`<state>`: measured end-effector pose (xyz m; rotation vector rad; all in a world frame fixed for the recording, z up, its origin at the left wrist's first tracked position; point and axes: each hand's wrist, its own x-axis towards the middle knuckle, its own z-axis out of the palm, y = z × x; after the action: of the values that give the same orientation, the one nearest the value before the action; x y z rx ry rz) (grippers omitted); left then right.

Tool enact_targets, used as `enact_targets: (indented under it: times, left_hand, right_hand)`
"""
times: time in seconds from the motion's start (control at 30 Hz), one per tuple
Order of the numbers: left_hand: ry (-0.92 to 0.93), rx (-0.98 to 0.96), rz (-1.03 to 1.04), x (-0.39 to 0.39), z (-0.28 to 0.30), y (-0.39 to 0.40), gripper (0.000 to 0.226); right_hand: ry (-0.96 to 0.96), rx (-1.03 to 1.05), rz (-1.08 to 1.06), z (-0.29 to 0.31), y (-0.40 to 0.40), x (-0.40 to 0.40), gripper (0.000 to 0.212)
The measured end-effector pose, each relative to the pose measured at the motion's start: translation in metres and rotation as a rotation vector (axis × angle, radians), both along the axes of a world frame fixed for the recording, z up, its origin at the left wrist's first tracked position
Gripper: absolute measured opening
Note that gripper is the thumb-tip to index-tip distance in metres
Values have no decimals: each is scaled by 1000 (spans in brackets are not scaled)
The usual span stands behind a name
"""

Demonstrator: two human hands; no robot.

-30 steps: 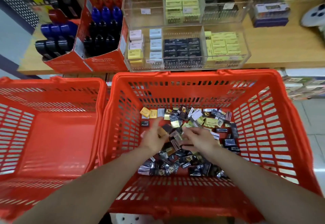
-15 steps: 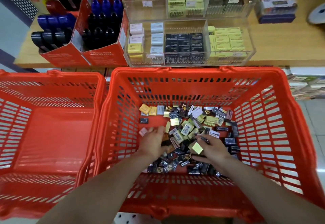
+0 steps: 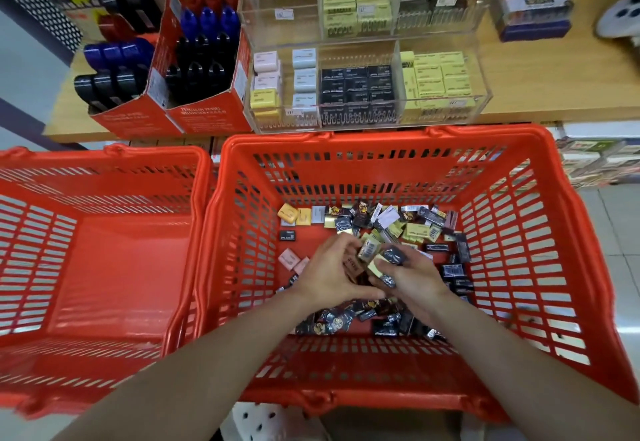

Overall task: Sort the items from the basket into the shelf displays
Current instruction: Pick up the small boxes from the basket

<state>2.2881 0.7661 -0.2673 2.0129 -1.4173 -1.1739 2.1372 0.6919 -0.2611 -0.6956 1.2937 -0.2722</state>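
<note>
You're at the gathering step: in the red basket (image 3: 585, 267), above the heap of small packets (image 3: 388, 222), your right hand (image 3: 412, 274) clamps a dark packet (image 3: 393, 255) and a yellow one, and your left hand (image 3: 332, 272) curls round a brown one. Next, I'd judge, lift them to the matching compartment of the clear display case (image 3: 367, 90) beyond the basket. A second basket (image 3: 104, 267) sits just left, on a tiled shop floor

I am looking at black, yellow and pink packets (image 3: 349, 224) showing against the slotted red basket (image 3: 519, 267); yellow boxes (image 3: 440, 76) are filling the clear display (image 3: 485, 101).
</note>
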Motion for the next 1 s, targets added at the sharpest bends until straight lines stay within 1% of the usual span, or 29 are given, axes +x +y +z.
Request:
enact_targets:
  times: [0.07,0.13,0.23,0.3,0.33,0.4,0.43,0.47,0.57,0.6,0.7,0.77,0.87,0.93,1.0]
  left_hand:
    - [-118,170,-38,14,-11,11,73]
    - [-212,286,-115,22,-23,22,76]
    - [-335,301,-149,16,-36,25,84]
    - [-446,267,-161,12,-43,23,82]
    - [-471,252,-151,10,-46,22,79]
    - [-453,242,-111,10,-48,22,73]
    - [-405,247,-74,11,-48,21,70]
    - [-310,256,7,13,-45,20,64]
    - [61,298,310,28,-20,5,40]
    - [154,320,378,34,-6,0,37]
    - [317,346,513,43,50,-13,45]
    - [454,281,599,41,95,-14,49]
    - [645,223,649,29,162,-4,56]
    - [712,176,632,20,198,4,55]
    - [731,101,608,7,230,14,52]
  right_hand:
    - [65,0,-28,0,-5,-10,33]
    - [48,32,-36,-1,-8,-21,27]
    - [72,20,-1,-6,-6,-23,28]
    - [87,10,-6,-11,-5,-20,29]
    - [88,14,-19,-13,-4,-19,29]
    - [85,26,-38,-17,-3,-18,29]
    - [79,34,-48,-18,-3,-17,28]
    - [73,41,-54,-18,-3,-16,28]
    - [61,52,-28,-10,-7,-15,29]
    - [52,53,-8,-2,-8,-15,31]
    - [30,2,66,37,-11,-12,33]
    - [17,-71,121,77,-13,-11,31]
    - [-54,-163,192,142,-15,-9,30]
    - [-87,-229,218,184,-14,-7,32]
    - [-102,-312,270,221,-8,-5,33]
